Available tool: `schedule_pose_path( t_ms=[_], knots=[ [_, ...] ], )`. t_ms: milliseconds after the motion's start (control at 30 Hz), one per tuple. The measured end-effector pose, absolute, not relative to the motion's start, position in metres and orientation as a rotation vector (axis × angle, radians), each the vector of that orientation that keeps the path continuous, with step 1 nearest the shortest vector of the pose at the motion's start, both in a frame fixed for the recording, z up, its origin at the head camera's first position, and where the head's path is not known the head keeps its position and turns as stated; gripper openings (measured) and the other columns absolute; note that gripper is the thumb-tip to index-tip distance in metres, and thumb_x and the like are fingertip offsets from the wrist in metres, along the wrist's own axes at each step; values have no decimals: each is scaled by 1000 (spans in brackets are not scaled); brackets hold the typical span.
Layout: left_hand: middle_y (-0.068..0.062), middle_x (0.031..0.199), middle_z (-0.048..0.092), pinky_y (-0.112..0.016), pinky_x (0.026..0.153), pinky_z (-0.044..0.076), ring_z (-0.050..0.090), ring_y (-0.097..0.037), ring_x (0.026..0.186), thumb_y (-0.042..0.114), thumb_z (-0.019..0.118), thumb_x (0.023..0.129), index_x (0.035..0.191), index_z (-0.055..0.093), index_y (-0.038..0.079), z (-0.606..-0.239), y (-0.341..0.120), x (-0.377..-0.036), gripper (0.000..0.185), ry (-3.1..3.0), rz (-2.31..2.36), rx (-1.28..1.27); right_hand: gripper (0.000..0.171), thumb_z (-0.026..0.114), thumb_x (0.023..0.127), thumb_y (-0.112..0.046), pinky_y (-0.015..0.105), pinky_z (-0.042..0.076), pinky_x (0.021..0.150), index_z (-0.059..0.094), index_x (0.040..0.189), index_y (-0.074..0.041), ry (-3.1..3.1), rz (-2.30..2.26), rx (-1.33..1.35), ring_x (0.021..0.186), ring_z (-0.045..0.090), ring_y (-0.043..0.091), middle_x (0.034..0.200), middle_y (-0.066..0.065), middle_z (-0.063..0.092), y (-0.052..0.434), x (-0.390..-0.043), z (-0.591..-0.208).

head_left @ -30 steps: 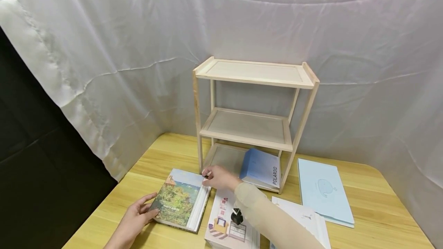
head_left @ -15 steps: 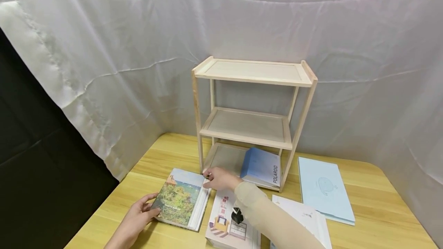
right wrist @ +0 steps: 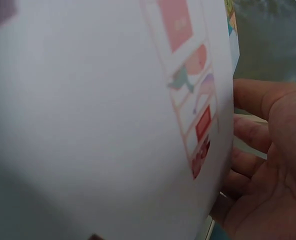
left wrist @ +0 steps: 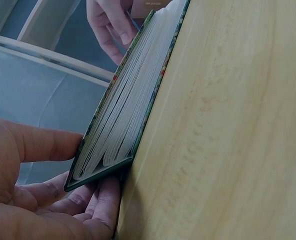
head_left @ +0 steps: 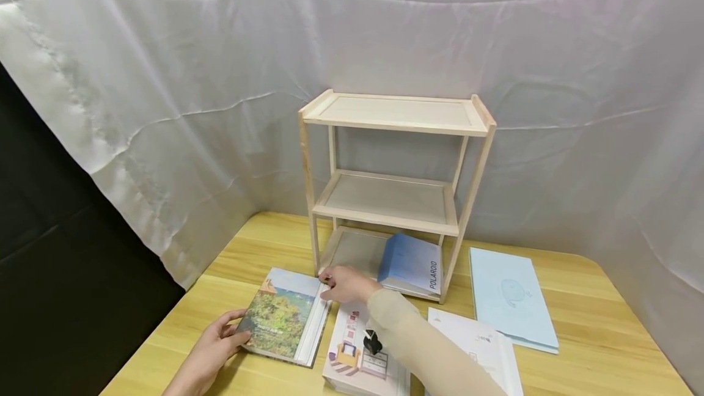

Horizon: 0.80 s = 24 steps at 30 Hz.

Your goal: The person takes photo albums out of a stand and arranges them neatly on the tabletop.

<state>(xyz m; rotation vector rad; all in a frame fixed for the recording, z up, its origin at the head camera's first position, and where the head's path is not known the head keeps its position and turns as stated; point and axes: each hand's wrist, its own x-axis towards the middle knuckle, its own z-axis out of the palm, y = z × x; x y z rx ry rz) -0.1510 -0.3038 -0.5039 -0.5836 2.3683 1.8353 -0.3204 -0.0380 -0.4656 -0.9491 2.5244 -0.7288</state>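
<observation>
A photo album (head_left: 279, 321) with a landscape cover lies on the table, left of centre. My left hand (head_left: 211, 347) grips its near left corner, thumb on the cover. The left wrist view shows the fingers curled under the album's dark edge (left wrist: 108, 172), its white pages fanned slightly. At the far right corner my right hand (head_left: 349, 284) pinches the album beside the shelf's front leg. In the right wrist view, a white illustrated book (right wrist: 113, 110) hides the fingertips of the right hand (right wrist: 268, 150). That thick book lies right of the album, partly under the right forearm.
A three-tier wooden shelf (head_left: 385, 225) stands behind. A blue POLAROID album (head_left: 412, 264) leans on its bottom tier at the right. Further right lie a white book (head_left: 478, 347) and a light-blue whale-cover book (head_left: 514, 298). Grey cloth (head_left: 209, 78) hangs around the table.
The head view has shifted slightly, so the shelf and books appear a little further left. Both hands keep the same places on the photo album.
</observation>
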Motion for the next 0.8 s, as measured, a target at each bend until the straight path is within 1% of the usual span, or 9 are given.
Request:
schedule_pose_path(
  t_ms=[100, 167, 233, 367, 467, 500, 567, 667, 800],
  knots=[
    [-38, 146, 52, -48, 96, 61, 66, -38, 122, 5, 66, 104, 157, 42, -6, -506, -303, -151, 59, 2383, 1855, -601, 45, 77, 101, -26, 34, 59, 97, 66, 143, -13, 2551, -679, -967, 118, 70, 22, 124, 7, 75, -40, -320, -465],
    [-32, 136, 60, -44, 92, 61, 68, -26, 111, 4, 66, 104, 156, 43, -7, -506, -303, -151, 58, 2380, 1875, -608, 47, 78, 100, -26, 34, 59, 99, 66, 144, -13, 2582, -623, -984, 117, 70, 21, 125, 6, 76, -42, -320, -465],
    [-29, 133, 62, -43, 92, 62, 68, -21, 108, 4, 66, 104, 156, 42, -7, -507, -303, -151, 59, 2377, 1882, -601, 49, 78, 100, -26, 36, 58, 103, 65, 145, -13, 2610, -574, -997, 118, 70, 22, 127, 6, 76, -44, -318, -464],
    [-33, 139, 58, -45, 95, 61, 67, -23, 113, 5, 66, 104, 156, 41, -8, -506, -304, -151, 59, 2381, 1873, -590, 51, 79, 100, -28, 36, 57, 109, 64, 146, -13, 2669, -473, -1016, 121, 70, 22, 130, 6, 76, -48, -315, -464],
    [-36, 144, 54, -48, 98, 61, 66, -29, 118, 5, 66, 105, 157, 41, -7, -505, -305, -151, 59, 2384, 1869, -589, 54, 80, 98, -28, 34, 57, 107, 63, 147, -13, 2707, -425, -1040, 120, 71, 22, 131, 6, 76, -50, -312, -464],
    [-38, 146, 53, -49, 99, 61, 66, -33, 122, 6, 66, 105, 157, 41, -8, -505, -305, -151, 59, 2385, 1865, -585, 55, 81, 98, -27, 33, 58, 106, 63, 147, -12, 2713, -425, -1040, 119, 71, 22, 131, 7, 76, -50, -311, -464],
    [-38, 146, 52, -49, 98, 61, 65, -36, 124, 6, 66, 105, 157, 41, -8, -505, -306, -151, 59, 2378, 1863, -591, 57, 82, 97, -26, 32, 58, 104, 62, 148, -12, 2720, -425, -1034, 121, 71, 22, 135, 7, 75, -50, -309, -465],
    [-33, 137, 60, -45, 94, 61, 66, -33, 117, 6, 66, 105, 156, 40, -9, -506, -306, -151, 59, 2354, 1876, -600, 58, 84, 96, -23, 32, 59, 101, 62, 148, -12, 2723, -430, -1024, 123, 70, 24, 137, 8, 74, -48, -305, -465],
    [-18, 119, 67, -39, 87, 60, 66, -21, 103, 5, 67, 104, 156, 40, -10, -507, -306, -150, 60, 2336, 1913, -611, 57, 83, 96, -23, 30, 59, 103, 62, 148, -13, 2754, -370, -1049, 124, 70, 22, 134, 6, 75, -50, -302, -465]
  ],
)
